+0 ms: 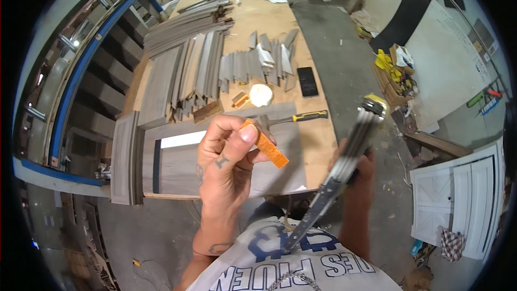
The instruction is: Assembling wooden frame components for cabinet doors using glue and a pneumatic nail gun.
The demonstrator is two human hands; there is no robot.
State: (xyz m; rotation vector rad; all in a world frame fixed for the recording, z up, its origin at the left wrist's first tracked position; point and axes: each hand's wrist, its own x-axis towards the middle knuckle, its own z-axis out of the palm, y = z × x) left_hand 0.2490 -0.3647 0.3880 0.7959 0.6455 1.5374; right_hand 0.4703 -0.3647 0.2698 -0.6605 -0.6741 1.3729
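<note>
My left hand (229, 148) is raised over the near end of the table, closed on a small orange strip (272, 151) with a rough face. The strip sits between thumb and fingers, its lower end sticking out to the right. Right of it, my right hand (365, 170) grips what looks like a nail gun (344, 161), blurred by motion and partly hiding the fingers. Its long dark magazine slants down toward my shirt. Beyond my left hand lies a hammer (309, 116) with a yellow and black handle, next to a round white container (261, 95) and small orange pieces (240, 98).
Grey-brown wood strips (196, 70) and short cut pieces (242, 67) cover much of the wooden table (258, 21). A black phone (307, 82) lies near its right edge. Cardboard boxes (396, 83) stand right, white doors (458, 199) lower right, a blue-edged rack (70, 91) left.
</note>
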